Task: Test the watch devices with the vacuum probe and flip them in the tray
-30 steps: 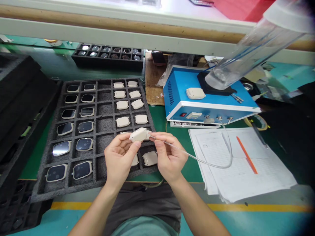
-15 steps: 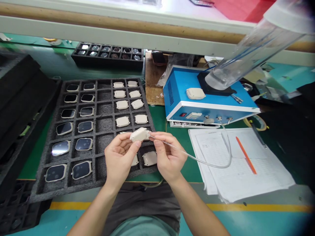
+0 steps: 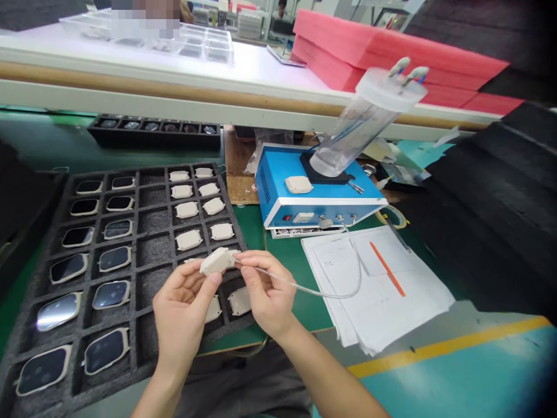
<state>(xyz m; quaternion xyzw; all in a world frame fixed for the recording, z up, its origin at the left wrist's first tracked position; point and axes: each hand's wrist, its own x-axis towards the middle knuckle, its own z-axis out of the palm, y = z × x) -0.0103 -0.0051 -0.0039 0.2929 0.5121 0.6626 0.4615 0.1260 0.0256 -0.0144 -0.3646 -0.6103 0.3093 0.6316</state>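
Observation:
Between the thumb and fingers of my left hand [image 3: 185,307] is a cream watch case [image 3: 215,262], tilted over the tray. My right hand [image 3: 267,293] pinches the end of a thin clear tube [image 3: 315,290] against the side of this case; the exact contact point is too small to make out. From there the tube loops back to the front of a blue machine [image 3: 278,200]. Beneath my hands lies a black foam tray [image 3: 152,229], with dark-screened watches in its left columns and cream cases in its right ones.
A clear cylinder [image 3: 348,136] and another cream case [image 3: 299,184] stand on the machine. Papers with an orange pen [image 3: 387,268] lie at the right. Red foam blocks [image 3: 348,46] sit on the shelf above, near a clear tray [image 3: 209,46]. Black foam is stacked at the far right.
The head view has tilted up and swung right, showing more of the shelf. My hands keep the same hold, with the tube end still at the watch case.

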